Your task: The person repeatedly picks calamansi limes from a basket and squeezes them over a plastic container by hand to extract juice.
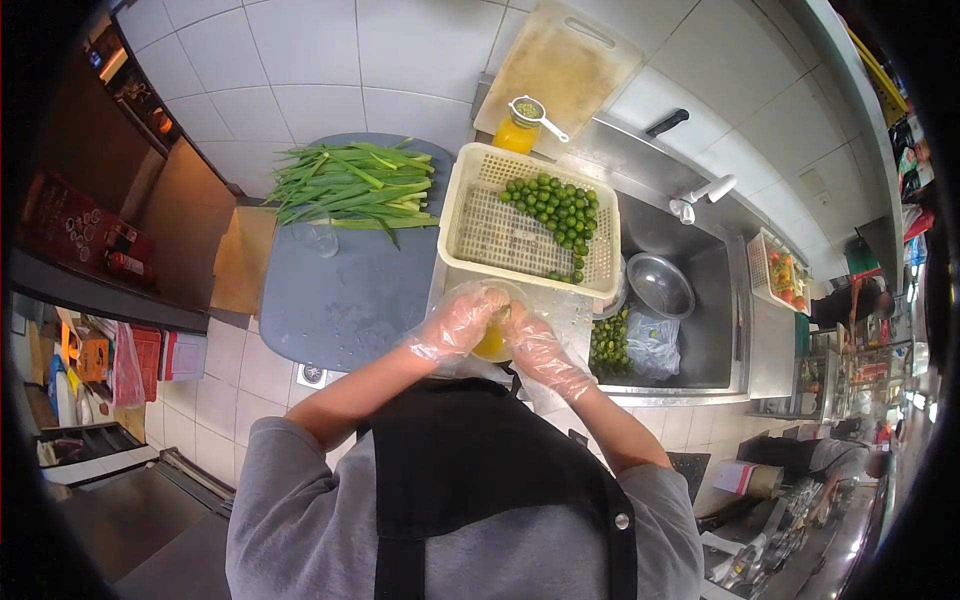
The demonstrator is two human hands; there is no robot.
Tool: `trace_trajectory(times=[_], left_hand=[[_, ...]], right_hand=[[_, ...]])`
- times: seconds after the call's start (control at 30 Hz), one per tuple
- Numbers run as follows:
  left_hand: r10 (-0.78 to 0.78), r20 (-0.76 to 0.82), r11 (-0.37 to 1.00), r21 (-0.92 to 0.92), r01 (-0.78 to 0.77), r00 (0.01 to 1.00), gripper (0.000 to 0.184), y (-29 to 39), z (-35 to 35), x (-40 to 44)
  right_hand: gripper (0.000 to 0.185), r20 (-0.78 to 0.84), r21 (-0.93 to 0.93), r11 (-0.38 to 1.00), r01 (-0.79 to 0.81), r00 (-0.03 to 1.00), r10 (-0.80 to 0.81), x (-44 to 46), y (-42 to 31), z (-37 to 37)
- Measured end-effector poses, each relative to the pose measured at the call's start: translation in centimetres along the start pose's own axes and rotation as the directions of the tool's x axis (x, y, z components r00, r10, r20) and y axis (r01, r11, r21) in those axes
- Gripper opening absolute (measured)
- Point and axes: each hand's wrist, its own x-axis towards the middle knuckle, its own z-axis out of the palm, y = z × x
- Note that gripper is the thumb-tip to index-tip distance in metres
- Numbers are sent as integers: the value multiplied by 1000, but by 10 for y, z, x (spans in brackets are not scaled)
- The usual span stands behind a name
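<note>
My left hand (464, 322) and my right hand (543, 352), both in clear plastic gloves, meet over a container of yellow juice (490, 344). Their fingers are closed together on a small green citrus fruit (502, 313), mostly hidden by the fingertips. Just beyond them, a cream plastic basket (456, 225) holds many whole green citrus fruits (555, 208), gathered toward its right side. To the right, squeezed-looking green citrus pieces (611, 345) lie in the sink beside a clear plastic bag (652, 342).
Long green leaves (355, 185) and a clear glass (320, 238) sit on a grey table (345, 300). Behind the basket stand a jar of yellow juice (514, 138) under a small strainer (527, 108), and a cutting board (560, 65). A metal bowl (661, 286) is in the sink (715, 340).
</note>
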Motion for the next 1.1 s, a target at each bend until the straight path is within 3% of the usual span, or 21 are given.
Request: trace_trajectory(times=[0.07, 0.13, 0.27, 0.37, 0.43, 0.47, 0.53, 0.67, 0.73, 0.87, 0.93, 0.97, 1.03, 1.07, 1.1], left_hand=[[-52, 38, 998, -22, 53, 998, 16, -3, 5, -5], [-182, 9, 970, -160, 181, 983, 17, -6, 12, -9], [-196, 63, 971, -130, 203, 979, 15, -11, 15, -11], [-257, 122, 929, -243, 280, 959, 14, -8, 12, -7], [-140, 94, 989, -37, 144, 986, 9, -6, 8, -4], [-140, 94, 989, -37, 144, 986, 9, -4, 7, -2], [10, 13, 999, 47, -10, 1000, 1, 2, 2, 4], [27, 56, 996, 84, -31, 998, 3, 7, -4, 12], [46, 42, 995, 90, -50, 998, 5, 11, -7, 15], [37, 24, 995, 89, -39, 999, 6, 9, -6, 8], [-272, 137, 933, -206, 296, 952, 12, -11, 10, -11], [-256, 134, 939, -201, 279, 957, 12, -13, 10, -11], [-424, 155, 870, -201, 449, 892, 14, 13, -12, 2], [-431, 164, 866, -203, 458, 887, 14, 22, -17, 5], [-391, 108, 900, -163, 405, 914, 15, 29, -19, 13]], right_hand=[[25, 6, -14, 998, -57, 998, 57, -2, 0, 4], [20, -8, -314, 941, 122, 991, -132, -3, 4, 9], [16, -135, -370, 925, 85, 980, -143, 1, 4, 17], [13, -242, -295, 951, 98, 955, -173, 5, 7, 16], [14, -253, -190, 969, 156, 946, -202, 6, 9, 13], [14, -254, -190, 969, 156, 946, -202, 7, 9, 10], [16, -299, -249, 936, 248, 900, -317, 9, 4, 1], [16, -297, -261, 943, 208, 912, -283, 9, -6, -8], [16, -253, -355, 927, 118, 943, -217, 8, -9, -10], [16, -266, -318, 933, 170, 928, -260, 8, -1, -5], [17, -190, -431, 877, 212, 929, -318, 7, 15, 19], [17, -204, -440, 873, 210, 924, -325, 8, 17, 23], [23, -159, -454, 891, 29, 981, -113, 8, 4, 23], [23, -154, -448, 894, 24, 983, -104, 4, -1, 19], [28, -185, 98, 991, -92, 977, 109, 3, -16, 3]])
